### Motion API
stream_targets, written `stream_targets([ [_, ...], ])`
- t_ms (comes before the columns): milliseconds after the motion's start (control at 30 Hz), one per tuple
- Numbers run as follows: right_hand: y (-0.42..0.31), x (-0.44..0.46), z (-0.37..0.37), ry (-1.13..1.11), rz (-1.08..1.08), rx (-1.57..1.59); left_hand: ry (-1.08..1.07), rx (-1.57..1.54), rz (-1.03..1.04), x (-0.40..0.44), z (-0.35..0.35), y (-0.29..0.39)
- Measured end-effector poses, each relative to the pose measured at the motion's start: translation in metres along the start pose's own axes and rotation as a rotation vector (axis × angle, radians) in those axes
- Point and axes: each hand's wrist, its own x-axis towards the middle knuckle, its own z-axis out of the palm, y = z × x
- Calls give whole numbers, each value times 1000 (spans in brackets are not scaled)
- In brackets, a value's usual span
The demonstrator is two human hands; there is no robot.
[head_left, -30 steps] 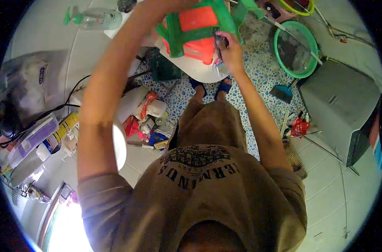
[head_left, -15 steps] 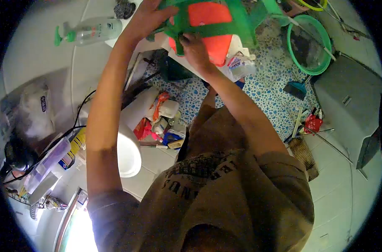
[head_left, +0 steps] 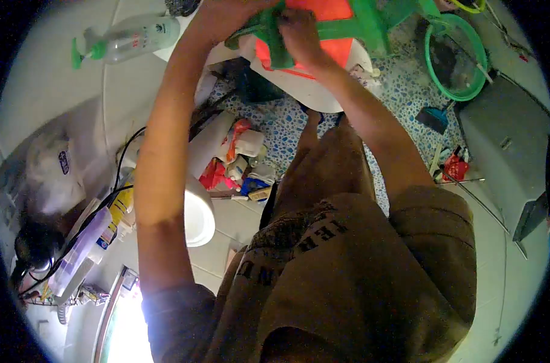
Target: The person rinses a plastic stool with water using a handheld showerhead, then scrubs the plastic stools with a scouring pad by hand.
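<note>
A green plastic stool (head_left: 341, 29) with a red-orange panel (head_left: 335, 54) is at the top of the view, partly cut off by the edge. My left hand (head_left: 235, 15) is closed around its green frame at the left; the fingertips are hidden. Against a green leg, my right hand (head_left: 300, 37) is curled, its fingers closed on something I cannot make out. Beneath the stool lies the rim of a white basin (head_left: 305, 91).
At the left, a clear pump bottle (head_left: 136, 43) lies near a dark mesh scrubber (head_left: 182, 6). A green-rimmed bucket (head_left: 458, 91) and a blue dustpan (head_left: 433, 119) are on the pebble-patterned floor. Lower left are a white toilet seat or bowl (head_left: 208, 227) and a black cable (head_left: 121, 169).
My right hand has moved up and right along the green leg. The stool has shifted up and right, and more of the white basin shows. The whole view has drifted slightly.
</note>
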Motion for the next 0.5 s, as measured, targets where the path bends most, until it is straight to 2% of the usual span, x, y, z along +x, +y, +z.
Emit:
stream_targets([
  [67, 5, -25, 6, 98, -110, -30, -6, -94, -48, -1, -7, 12],
  [100, 6, -33, 12, 192, -211, -33, -46, -124, -204, 1, -8, 23],
  [133, 16, -7, 28, 194, -207, -29, -51, -121, -205, 0, -6, 21],
  [167, 38, 43, 57, 345, -57, 252, -11, -188, -120, 0, -2, 15],
  [200, 42, 53, 66, 411, 35, 397, 19, -260, -38, 0, 4, 12],
  [233, 41, 62, 64, 491, 118, 547, 4, -256, -43, 3, 2, 13],
  [300, 33, 37, 60, 318, -19, 409, -10, 115, 101, 10, -6, 15],
  [333, 29, 19, 45, 225, -85, 326, -21, 101, 103, 7, -3, 15],
  [400, 22, 3, 8, 91, -204, 178, 14, -274, 27, 7, -5, 13],
  [433, 18, -2, -8, 48, -250, 125, 25, -277, 34, 7, -7, 14],
  [500, 24, 5, 0, 27, -216, 134, -11, -91, -19, 3, -10, 19],
])
